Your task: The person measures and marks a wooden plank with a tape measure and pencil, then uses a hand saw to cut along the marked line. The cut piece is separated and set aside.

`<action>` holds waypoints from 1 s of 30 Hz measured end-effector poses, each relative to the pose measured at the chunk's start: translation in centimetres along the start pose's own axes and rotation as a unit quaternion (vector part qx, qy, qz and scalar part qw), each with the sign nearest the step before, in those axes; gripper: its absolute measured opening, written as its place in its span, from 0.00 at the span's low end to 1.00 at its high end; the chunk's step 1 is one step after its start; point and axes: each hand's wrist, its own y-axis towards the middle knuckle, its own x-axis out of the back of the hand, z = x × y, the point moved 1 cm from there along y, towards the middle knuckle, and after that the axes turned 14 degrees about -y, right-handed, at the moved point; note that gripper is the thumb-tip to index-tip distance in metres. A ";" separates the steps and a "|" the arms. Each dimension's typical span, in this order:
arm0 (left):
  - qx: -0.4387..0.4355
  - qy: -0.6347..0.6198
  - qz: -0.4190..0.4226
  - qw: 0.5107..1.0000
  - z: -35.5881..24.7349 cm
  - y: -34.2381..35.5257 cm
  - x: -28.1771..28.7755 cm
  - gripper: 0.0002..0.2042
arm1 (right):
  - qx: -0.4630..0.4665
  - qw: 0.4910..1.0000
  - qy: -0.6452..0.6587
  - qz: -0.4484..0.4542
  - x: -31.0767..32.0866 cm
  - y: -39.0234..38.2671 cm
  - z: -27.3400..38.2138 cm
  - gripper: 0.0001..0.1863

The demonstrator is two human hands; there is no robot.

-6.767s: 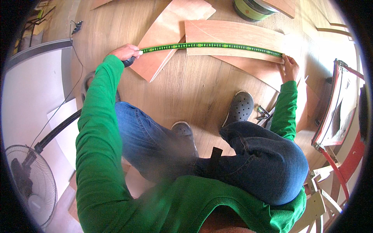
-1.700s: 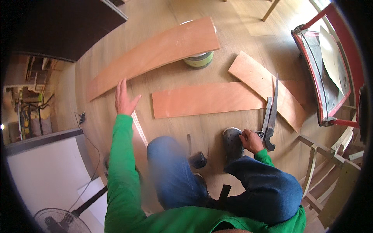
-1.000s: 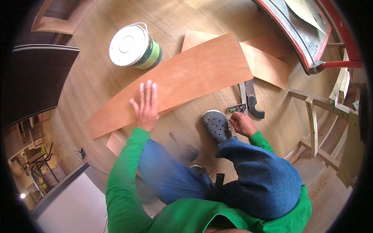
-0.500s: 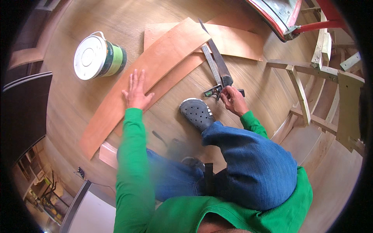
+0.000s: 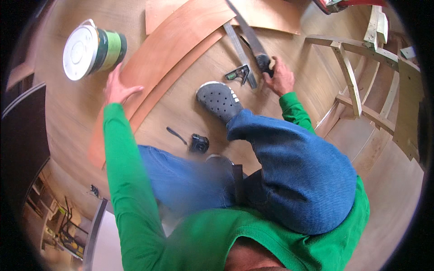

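My left hand (image 5: 118, 88) is spread with fingers apart at the left edge of a long, curved reddish plywood strip (image 5: 167, 49), which lies over other strips. My right hand (image 5: 281, 78) is closed around the dark handle of a handsaw (image 5: 251, 37). Its long blade points away, the tip beside the strip's far end. Left of the saw lies a combination square (image 5: 239, 52), its ruler reaching to the plywood and its head near my grey clog (image 5: 219, 100). A black tape measure (image 5: 199, 143) rests on the floor between my legs.
A white-lidded bucket (image 5: 81, 52) with a green label stands left of the strips. More plywood (image 5: 271, 16) lies crosswise at the far side. To the right is a wooden frame (image 5: 348, 74) of curved ribs. A dark panel (image 5: 25, 135) is at the far left.
My left hand has slid across to the strip's left edge. My right hand has closed on the saw handle and shifted it away from the square. The tape measure has come into clear view.
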 end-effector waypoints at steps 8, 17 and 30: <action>-0.169 0.152 -0.127 0.965 -4.7 -4.6 -4.2 0.57 | 0.047 0.977 -0.067 -0.198 -1.5 0.0 -4.0 0.34; 0.117 0.103 0.331 0.931 -10.6 -22.6 -23.3 0.65 | 0.154 0.939 0.255 -0.172 0.5 -0.4 6.2 0.14; 0.038 -0.125 0.257 0.958 -7.5 -21.3 -20.6 0.36 | 0.061 0.952 -0.150 -0.261 0.0 9.0 2.3 0.11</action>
